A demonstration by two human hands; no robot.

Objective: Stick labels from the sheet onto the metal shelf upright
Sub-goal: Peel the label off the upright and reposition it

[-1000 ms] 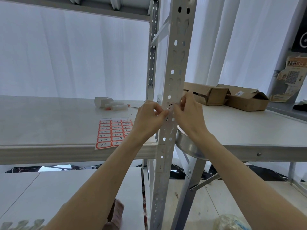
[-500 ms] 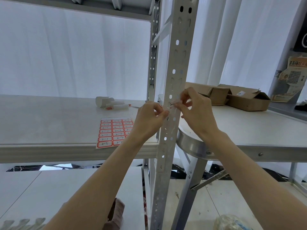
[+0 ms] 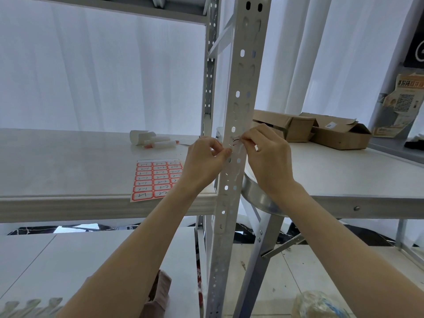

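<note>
Head view: left hand (image 3: 204, 160) and right hand (image 3: 267, 154) meet at the metal shelf upright (image 3: 238, 106), one on each side of its front face; both pinch one small label (image 3: 235, 143) held flat across the post, its long axis horizontal, crossing the vertical upright; each hand grips one end, equally near; label sheet (image 3: 156, 180) lies on the shelf (image 3: 68, 161), down-left of the left hand; next step, likely, pressing it down.

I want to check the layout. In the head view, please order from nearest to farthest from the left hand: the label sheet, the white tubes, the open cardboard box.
From the left hand:
1. Label sheet, just left, on the shelf.
2. White tubes, farther back-left.
3. Open cardboard box, far right, beyond the upright.
</note>
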